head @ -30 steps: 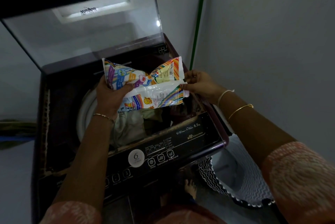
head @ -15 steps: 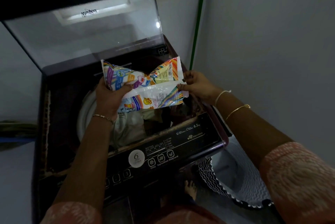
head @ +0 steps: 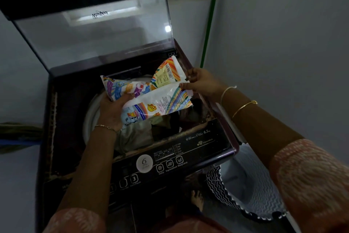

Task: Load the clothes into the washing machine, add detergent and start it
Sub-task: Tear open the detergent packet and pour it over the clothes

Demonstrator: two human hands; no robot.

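A colourful detergent packet [head: 151, 96] hangs over the open drum of a dark top-loading washing machine [head: 207, 146]. My left hand [head: 113, 112] grips the packet's left end from below. My right hand [head: 200, 83] pinches its right end near the barcode. Crumpled clothes [head: 143, 134] fill the drum under the packet. The machine's glass lid [head: 98, 30] stands raised at the back. The control panel [head: 170, 164] with round buttons runs along the front edge.
A laundry basket [head: 251, 195] with a zigzag pattern stands on the floor to the right of the machine. A grey wall closes in on the right, with a green pipe [head: 209, 21] in the corner. My bare foot [head: 197, 198] shows below the panel.
The packet has tilted a little, its right end lifted by my right hand. Both hands keep their hold over the drum.
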